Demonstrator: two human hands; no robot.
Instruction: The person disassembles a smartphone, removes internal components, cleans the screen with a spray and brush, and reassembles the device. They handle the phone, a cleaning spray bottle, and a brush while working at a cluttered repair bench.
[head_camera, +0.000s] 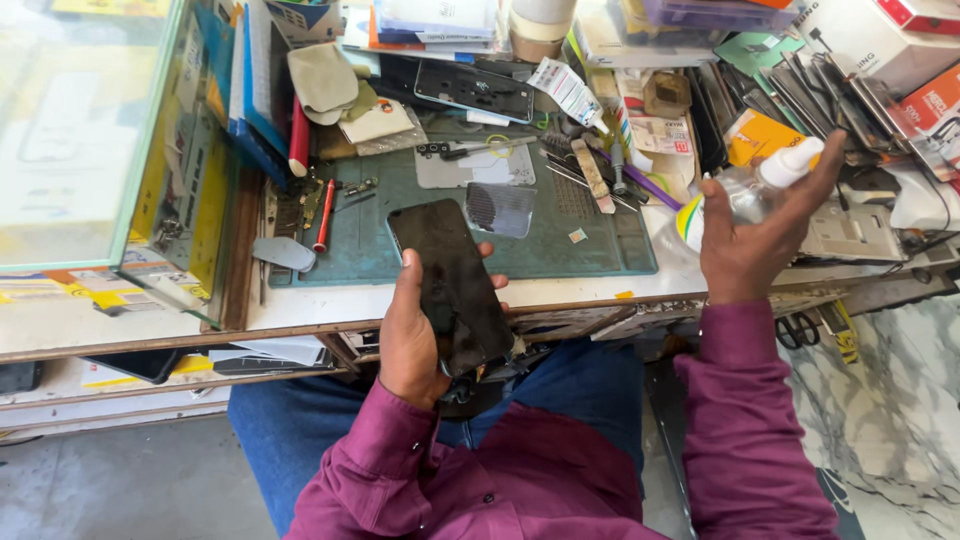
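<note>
Head view, left hand (415, 330) gripping dark phone (452, 283), right hand (752, 240) clasping clear bottle (752, 190)

Phone (452, 283) left of bottle (752, 190), before mat (560, 240)

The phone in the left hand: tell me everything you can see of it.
The phone is a flat black slab with rounded corners, its glossy dark face up and smudged, nothing lit on it. It lies tilted, top end toward the green mat, bottom end toward the person's lap. The left hand cradles it from below, thumb along its left edge and fingertips showing past its right edge. It hangs over the near edge of the workbench, not resting on it. Its back is hidden.
</note>
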